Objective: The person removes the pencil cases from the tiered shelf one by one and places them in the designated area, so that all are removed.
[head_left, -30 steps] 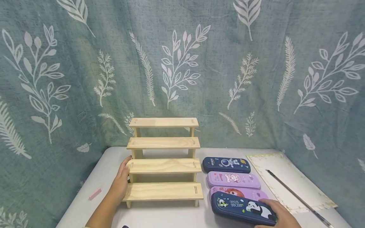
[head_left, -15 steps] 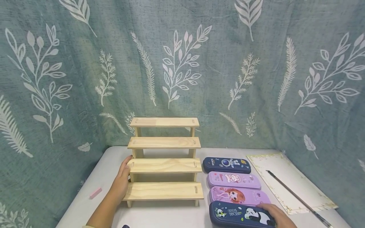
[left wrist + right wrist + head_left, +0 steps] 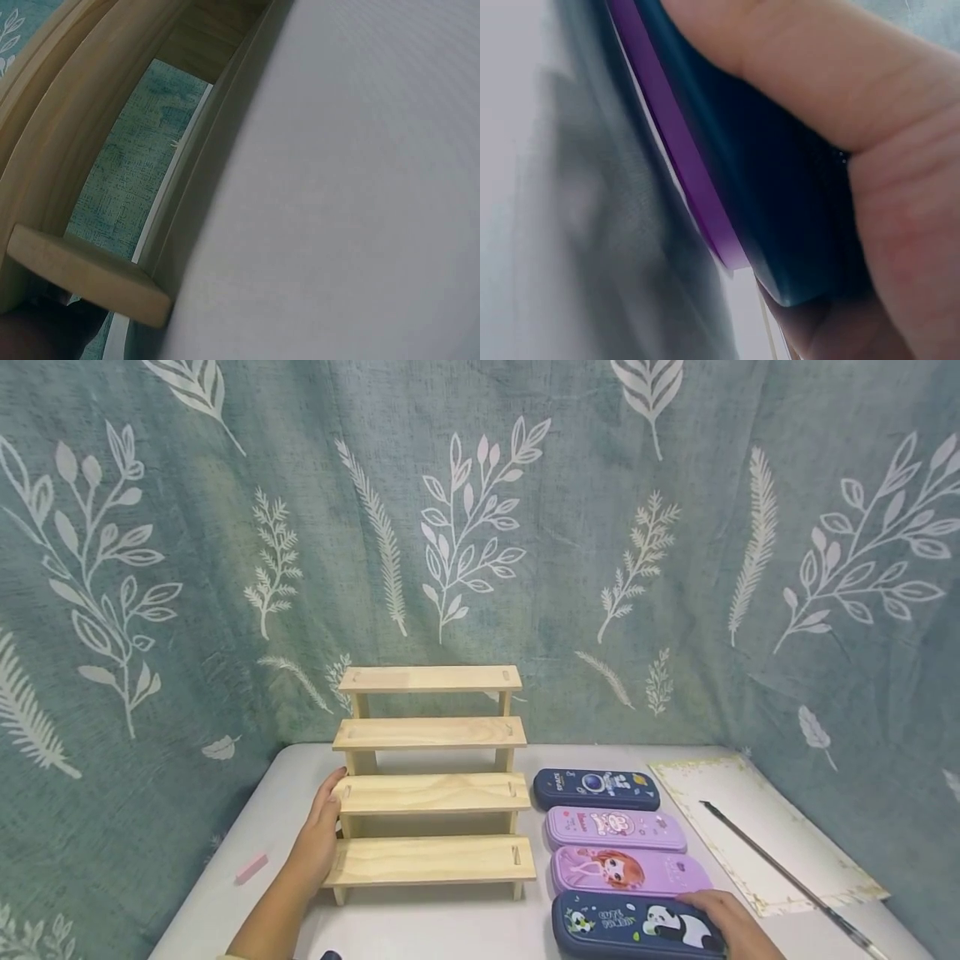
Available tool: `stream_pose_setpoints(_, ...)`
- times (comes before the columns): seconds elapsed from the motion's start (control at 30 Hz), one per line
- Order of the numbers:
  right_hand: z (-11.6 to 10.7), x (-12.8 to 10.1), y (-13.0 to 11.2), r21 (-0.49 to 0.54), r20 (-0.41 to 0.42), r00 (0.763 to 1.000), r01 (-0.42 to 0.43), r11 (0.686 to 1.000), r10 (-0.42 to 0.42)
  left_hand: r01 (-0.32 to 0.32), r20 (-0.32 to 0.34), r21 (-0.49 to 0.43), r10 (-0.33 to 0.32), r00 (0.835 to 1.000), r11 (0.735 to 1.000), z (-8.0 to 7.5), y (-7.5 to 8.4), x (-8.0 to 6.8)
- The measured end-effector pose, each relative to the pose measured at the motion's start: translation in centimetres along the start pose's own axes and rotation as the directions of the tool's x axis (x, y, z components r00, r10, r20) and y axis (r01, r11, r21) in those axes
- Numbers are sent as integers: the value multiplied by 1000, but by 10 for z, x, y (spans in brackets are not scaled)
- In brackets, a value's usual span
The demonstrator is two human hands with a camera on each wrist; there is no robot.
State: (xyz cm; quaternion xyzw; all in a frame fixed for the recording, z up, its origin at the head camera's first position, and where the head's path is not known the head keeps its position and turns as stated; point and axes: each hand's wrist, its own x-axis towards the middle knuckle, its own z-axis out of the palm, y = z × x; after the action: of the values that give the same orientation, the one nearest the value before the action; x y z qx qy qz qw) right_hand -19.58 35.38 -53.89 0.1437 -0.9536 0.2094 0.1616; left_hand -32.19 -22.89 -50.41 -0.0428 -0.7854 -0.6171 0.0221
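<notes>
Panda pencil case [image 3: 637,925] flat on tabletop [image 3: 420,931], gripped by right hand [image 3: 738,927]; three cases [image 3: 611,828] behind, paper [image 3: 765,831] right. Left hand [image 3: 318,843] flat against wooden stand [image 3: 431,793].

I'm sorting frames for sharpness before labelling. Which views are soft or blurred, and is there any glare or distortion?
Head view: sharp and evenly lit, no glare; wide-angle bending toward the edges of the leaf-print curtain. Left wrist view: soft, the wooden step shelf very close, the white table nearly featureless. Right wrist view: heavily blurred, the right hand and panda pencil case filling the frame.
</notes>
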Motion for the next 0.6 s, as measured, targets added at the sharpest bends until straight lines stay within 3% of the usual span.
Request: stream_pose_setpoints(0.6,7,-1,0,-99,40,991,-122,988,126,1,-14,19,0,1000,1000,-3,1,-1)
